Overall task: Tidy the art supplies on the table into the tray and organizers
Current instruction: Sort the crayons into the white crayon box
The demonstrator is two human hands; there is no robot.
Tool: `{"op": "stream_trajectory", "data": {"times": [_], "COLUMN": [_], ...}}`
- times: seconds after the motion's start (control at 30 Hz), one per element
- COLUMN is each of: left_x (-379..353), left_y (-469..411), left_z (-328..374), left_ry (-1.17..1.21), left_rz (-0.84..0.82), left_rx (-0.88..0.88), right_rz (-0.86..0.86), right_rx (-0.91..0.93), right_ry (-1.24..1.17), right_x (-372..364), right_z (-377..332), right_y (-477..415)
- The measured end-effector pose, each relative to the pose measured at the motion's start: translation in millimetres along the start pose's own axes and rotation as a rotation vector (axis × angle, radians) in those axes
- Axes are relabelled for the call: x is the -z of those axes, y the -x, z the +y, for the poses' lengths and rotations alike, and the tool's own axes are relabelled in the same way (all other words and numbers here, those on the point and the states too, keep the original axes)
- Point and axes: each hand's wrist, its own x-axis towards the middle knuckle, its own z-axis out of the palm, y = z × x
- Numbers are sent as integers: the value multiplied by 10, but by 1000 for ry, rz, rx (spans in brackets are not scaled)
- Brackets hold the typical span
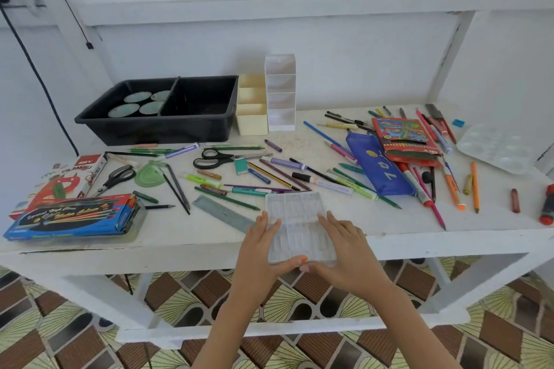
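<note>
A clear plastic compartment tray (295, 220) lies at the table's front edge. My left hand (265, 252) grips its left side and near corner. My right hand (344, 252) grips its right side, thumbs meeting at the front rim. A black two-part tray (198, 126) stands at the back left with several round discs in its left half. Beside it stand a cream organizer (252, 121) and a white tiered organizer (281, 90). Pens, pencils and crayons lie scattered across the white table (186, 237).
Two scissors (214, 157) (118, 177), a green protractor (147, 174), a grey ruler (223, 213), a blue pencil case (379, 166), a red pencil box (407, 141), a clear palette (497, 147) and boxes of pastels (64, 181) and water colours (75, 217) lie around.
</note>
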Motion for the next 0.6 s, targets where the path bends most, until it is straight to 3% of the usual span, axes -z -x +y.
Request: {"op": "stream_trajectory", "data": {"times": [0.2,0.43,0.6], "left_x": [10,-61,-77], "left_y": [-232,-401,-398], "left_z": [-27,-142,-168], "left_ry": [-159,-375,-404], "left_rz": [-45,-93,-76], "left_rx": [-34,-41,-52], "right_rz": [-84,-67,-76], "right_rx": [-38,-56,-57], "right_ry": [25,118,134], "right_x": [37,-32,-70], "right_z": [13,43,79], "right_y": [-213,-361,-391]}}
